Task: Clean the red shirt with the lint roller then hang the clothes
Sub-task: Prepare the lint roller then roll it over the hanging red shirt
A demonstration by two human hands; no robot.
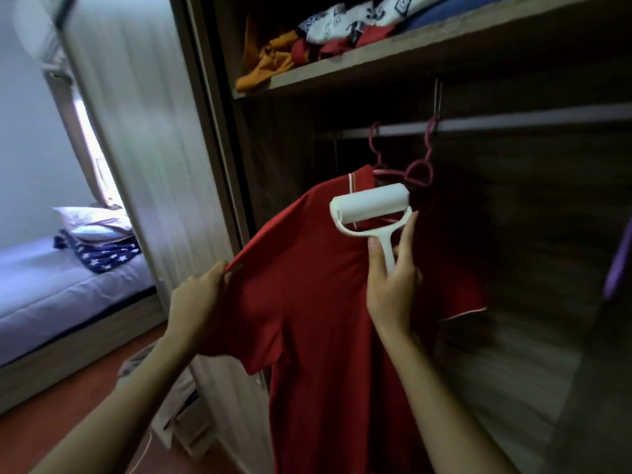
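Inside wardrobe, red shirt (pixel 318 302) hangs on pink hanger (pixel 415 172) from rail (pixel 513 124). Left hand (pixel 201 299) pinches sleeve, pulling cloth taut. Right hand (pixel 393 285) wraps lint roller (pixel 371 208) handle, drum near collar. Fabric likely soft, light, yielding; needs tension. Roller likely light, rigid; handle grip suits.

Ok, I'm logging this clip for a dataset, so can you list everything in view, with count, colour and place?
shirt: one, red with pale piping, on a hanger inside the wardrobe
hangers: two, pink, hooked on the rail
rail: one, grey, under the shelf
lint roller: one, white, against the shirt near the collar
shelf: one, wooden, top of the wardrobe
folded clothes: several, orange, red, white patterned, blue, on the shelf
purple item: one, right edge, unclear
bed: one, pale sheet, left
pillow: one, white, on the bed
star-print cloth: one, navy, under the pillow
left hand: pinches the shirt's sleeve
right hand: grips the roller's handle
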